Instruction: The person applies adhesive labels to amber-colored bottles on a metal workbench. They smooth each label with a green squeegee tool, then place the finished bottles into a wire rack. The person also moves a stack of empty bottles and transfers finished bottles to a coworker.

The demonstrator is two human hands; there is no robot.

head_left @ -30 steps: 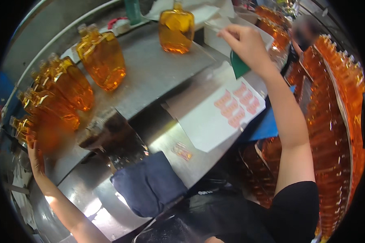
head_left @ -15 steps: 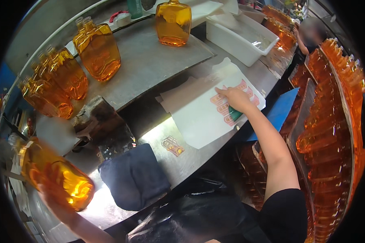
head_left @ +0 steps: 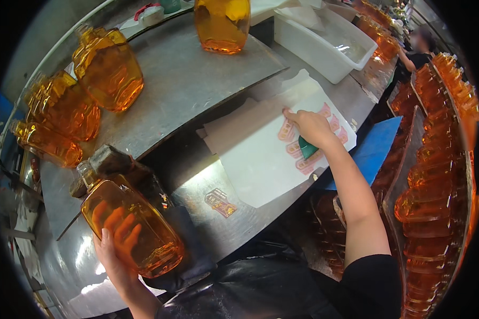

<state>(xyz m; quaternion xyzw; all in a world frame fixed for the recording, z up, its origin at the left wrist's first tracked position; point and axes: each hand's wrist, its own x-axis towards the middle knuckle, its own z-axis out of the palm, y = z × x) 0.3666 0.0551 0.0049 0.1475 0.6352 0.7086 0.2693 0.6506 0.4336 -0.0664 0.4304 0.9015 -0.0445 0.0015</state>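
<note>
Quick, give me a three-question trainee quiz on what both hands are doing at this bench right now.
1. True or false: the left hand holds an amber bottle.
2. The right hand rests on: A) the white tub B) the white label sheet C) the blue board.
3. What colour is the small tool tucked under the right hand?

Key: 1 true; 2 B; 3 green.

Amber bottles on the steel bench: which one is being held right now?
The amber bottle nearest the bottom edge, tilted over the dark cloth with the left hand behind it. The other bottles stand untouched farther back.
</note>
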